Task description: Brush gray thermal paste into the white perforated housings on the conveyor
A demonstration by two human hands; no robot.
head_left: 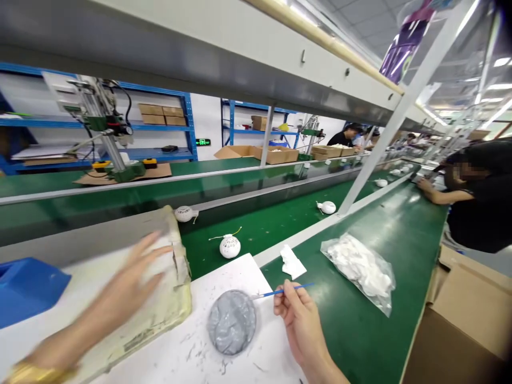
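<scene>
Beyond brush (271, 293) in right hand (299, 314), green sign (203, 142)

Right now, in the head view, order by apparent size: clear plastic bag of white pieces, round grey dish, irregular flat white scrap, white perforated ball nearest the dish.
1. Clear plastic bag
2. Round grey dish
3. White scrap and perforated ball: too alike to rank.

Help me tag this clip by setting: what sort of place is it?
Most likely a factory assembly line: round white pieces lie spaced along a long green belt, a machine stands behind it, and a co-worker leans over the same bench.
</scene>
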